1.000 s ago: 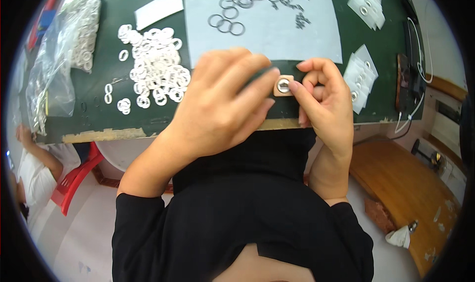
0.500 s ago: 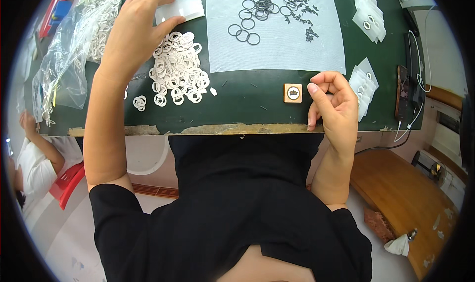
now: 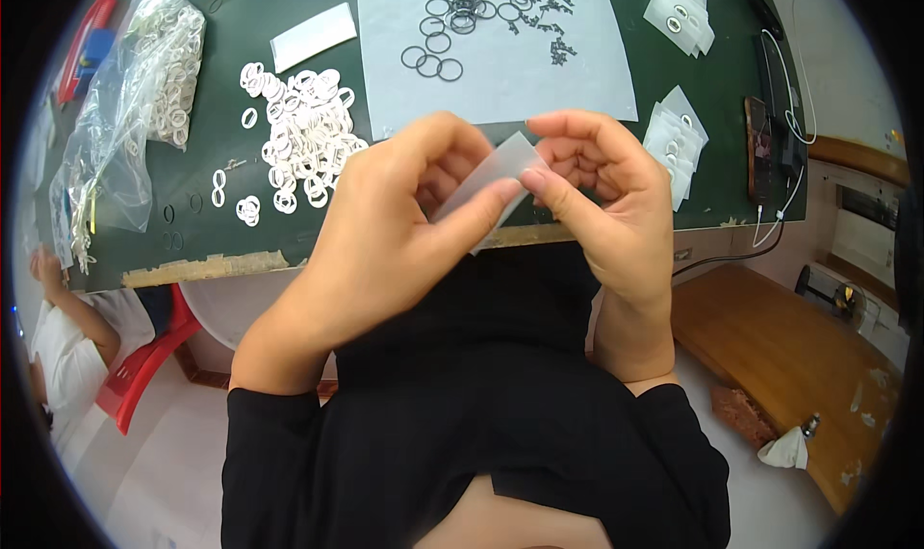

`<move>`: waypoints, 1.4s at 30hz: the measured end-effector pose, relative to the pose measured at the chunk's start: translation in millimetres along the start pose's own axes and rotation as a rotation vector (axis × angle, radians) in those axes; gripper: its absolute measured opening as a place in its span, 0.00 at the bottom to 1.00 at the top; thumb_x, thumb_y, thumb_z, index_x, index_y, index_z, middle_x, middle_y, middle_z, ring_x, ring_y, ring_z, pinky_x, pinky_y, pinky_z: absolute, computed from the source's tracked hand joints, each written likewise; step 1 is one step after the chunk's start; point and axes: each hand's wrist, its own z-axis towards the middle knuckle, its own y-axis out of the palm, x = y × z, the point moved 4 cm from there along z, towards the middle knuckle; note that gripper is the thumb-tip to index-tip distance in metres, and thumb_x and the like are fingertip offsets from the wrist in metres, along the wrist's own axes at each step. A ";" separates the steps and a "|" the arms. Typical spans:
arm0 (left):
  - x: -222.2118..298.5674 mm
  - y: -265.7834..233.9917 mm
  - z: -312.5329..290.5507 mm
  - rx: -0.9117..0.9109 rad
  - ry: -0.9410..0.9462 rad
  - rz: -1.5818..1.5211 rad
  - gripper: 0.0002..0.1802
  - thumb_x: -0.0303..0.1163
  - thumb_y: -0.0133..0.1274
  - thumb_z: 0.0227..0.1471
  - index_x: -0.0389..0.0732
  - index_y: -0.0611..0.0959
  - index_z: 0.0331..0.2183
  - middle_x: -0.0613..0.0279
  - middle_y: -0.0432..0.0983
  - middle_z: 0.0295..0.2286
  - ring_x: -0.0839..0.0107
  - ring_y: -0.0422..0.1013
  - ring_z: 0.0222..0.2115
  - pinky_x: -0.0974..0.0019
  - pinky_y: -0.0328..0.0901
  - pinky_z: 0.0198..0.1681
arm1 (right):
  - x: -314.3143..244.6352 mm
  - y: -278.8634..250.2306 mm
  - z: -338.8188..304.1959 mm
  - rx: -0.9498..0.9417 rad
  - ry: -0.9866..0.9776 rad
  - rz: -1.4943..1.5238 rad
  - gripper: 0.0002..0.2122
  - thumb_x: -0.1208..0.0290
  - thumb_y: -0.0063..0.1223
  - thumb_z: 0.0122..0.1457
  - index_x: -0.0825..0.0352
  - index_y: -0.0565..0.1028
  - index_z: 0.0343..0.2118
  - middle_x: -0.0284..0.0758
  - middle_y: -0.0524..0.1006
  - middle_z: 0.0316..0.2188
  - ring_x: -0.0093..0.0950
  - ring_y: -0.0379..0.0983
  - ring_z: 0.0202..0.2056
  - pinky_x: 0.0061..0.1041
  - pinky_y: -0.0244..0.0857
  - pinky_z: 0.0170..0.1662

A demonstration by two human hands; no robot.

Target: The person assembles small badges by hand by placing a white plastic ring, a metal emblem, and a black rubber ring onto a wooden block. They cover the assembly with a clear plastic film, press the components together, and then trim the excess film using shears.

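Green tabletop (image 3: pixel 729 164), front edge worn; red chair (image 3: pixel 144 366) off left. Left hand (image 3: pixel 395 203) pinches translucent sleeve (image 3: pixel 500 164); right hand's (image 3: pixel 611 183) thumb touches it, forefinger apart, grip unclear.

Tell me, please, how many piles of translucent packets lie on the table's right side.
2: a far pile at the top edge, and a nearer pile beside the right hand.
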 end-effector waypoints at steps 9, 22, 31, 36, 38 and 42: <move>-16.4 30.4 2.2 -0.112 0.007 -0.171 0.15 0.26 0.54 0.60 0.38 0.70 0.23 0.75 0.62 0.20 0.87 0.56 0.22 0.75 0.52 0.23 | -13.1 10.7 -30.6 0.101 -0.454 -0.676 0.14 0.83 0.63 0.54 0.73 0.80 0.46 0.40 0.79 0.39 0.36 0.76 0.34 0.30 0.71 0.37; -20.6 34.9 1.1 -0.111 -0.065 -0.392 0.15 0.28 0.52 0.60 0.40 0.71 0.22 0.76 0.64 0.20 0.87 0.58 0.22 0.75 0.54 0.24 | -10.9 14.3 -35.4 0.178 -0.423 -0.560 0.09 0.85 0.64 0.52 0.72 0.80 0.37 0.38 0.77 0.34 0.35 0.74 0.32 0.29 0.69 0.35; -31.8 36.7 3.2 -0.361 -0.018 -0.921 0.10 0.28 0.57 0.59 0.33 0.81 0.42 0.58 0.74 0.44 0.70 0.73 0.48 0.68 0.68 0.50 | 1.1 -5.8 -30.7 0.005 0.039 0.260 0.04 0.83 0.62 0.58 0.74 0.78 0.36 0.33 0.77 0.36 0.21 0.74 0.37 0.21 0.69 0.44; -40.4 51.0 9.6 -0.146 0.178 -0.989 0.12 0.16 0.61 0.52 0.36 0.82 0.40 0.55 0.76 0.42 0.67 0.74 0.46 0.61 0.69 0.52 | 21.8 3.5 -30.9 0.005 -0.241 0.249 0.09 0.84 0.59 0.60 0.73 0.75 0.43 0.37 0.71 0.45 0.24 0.71 0.46 0.24 0.66 0.51; -42.0 54.5 12.4 -0.130 0.182 -1.040 0.10 0.16 0.61 0.53 0.37 0.82 0.37 0.56 0.76 0.42 0.66 0.74 0.46 0.61 0.69 0.52 | 22.8 12.5 -32.8 0.103 -0.321 0.139 0.09 0.83 0.58 0.61 0.72 0.74 0.44 0.38 0.70 0.46 0.25 0.70 0.47 0.24 0.65 0.53; -41.1 51.3 17.7 -0.049 0.252 -1.040 0.07 0.18 0.63 0.55 0.34 0.81 0.35 0.57 0.78 0.39 0.71 0.76 0.42 0.67 0.72 0.49 | 16.0 13.9 -29.2 0.217 -0.418 -0.007 0.07 0.82 0.54 0.64 0.70 0.72 0.43 0.40 0.67 0.49 0.26 0.68 0.49 0.26 0.63 0.55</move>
